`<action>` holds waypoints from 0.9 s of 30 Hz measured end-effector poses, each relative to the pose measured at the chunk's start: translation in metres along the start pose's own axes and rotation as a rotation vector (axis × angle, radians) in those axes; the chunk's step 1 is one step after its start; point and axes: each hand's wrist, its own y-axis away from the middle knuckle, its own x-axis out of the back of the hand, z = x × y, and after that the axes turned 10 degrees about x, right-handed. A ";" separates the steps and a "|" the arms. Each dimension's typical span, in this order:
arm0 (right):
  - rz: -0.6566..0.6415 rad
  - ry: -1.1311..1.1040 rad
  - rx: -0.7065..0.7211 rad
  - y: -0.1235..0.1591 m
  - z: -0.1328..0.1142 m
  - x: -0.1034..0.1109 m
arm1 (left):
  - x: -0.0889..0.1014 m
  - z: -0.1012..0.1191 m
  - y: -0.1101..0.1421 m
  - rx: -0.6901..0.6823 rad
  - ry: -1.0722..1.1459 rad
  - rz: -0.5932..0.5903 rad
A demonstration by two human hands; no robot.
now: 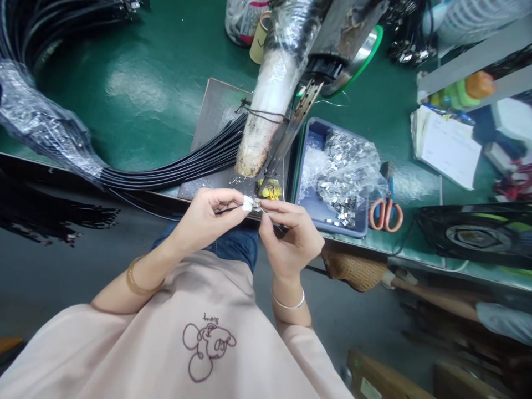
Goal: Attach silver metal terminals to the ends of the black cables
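Observation:
My left hand (210, 215) pinches a thin black cable close to its end. A small white and silvery piece (249, 204) shows at its fingertips; whether it is a connector or a finger covering I cannot tell. My right hand (293, 233) meets it from the other side, thumb and fingers closed on something too small to make out. Just beyond the fingertips lies a yellow piece (271, 189), under a perforated metal rod (301, 113) that looks like a soldering iron. A bundle of black cables (174, 172) runs in from the left over a grey board (216, 113).
A plastic-wrapped tube (266, 105) hangs over the board. Right of it stands a blue tray (305, 191) with a bag of small metal parts (349, 160). Orange-handled scissors (386, 213), papers (449, 147) and a black fan-like device (477, 235) lie farther right. Another person's arm (440, 299) shows lower right.

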 end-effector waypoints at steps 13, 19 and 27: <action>-0.023 0.162 0.108 -0.006 0.005 -0.004 | -0.006 0.010 -0.009 -0.031 -0.080 0.125; -0.033 0.156 0.114 -0.011 0.007 -0.004 | -0.005 0.007 -0.010 -0.048 -0.098 0.163; -0.034 0.143 0.101 -0.015 0.003 -0.003 | -0.005 0.010 -0.008 -0.045 -0.086 0.178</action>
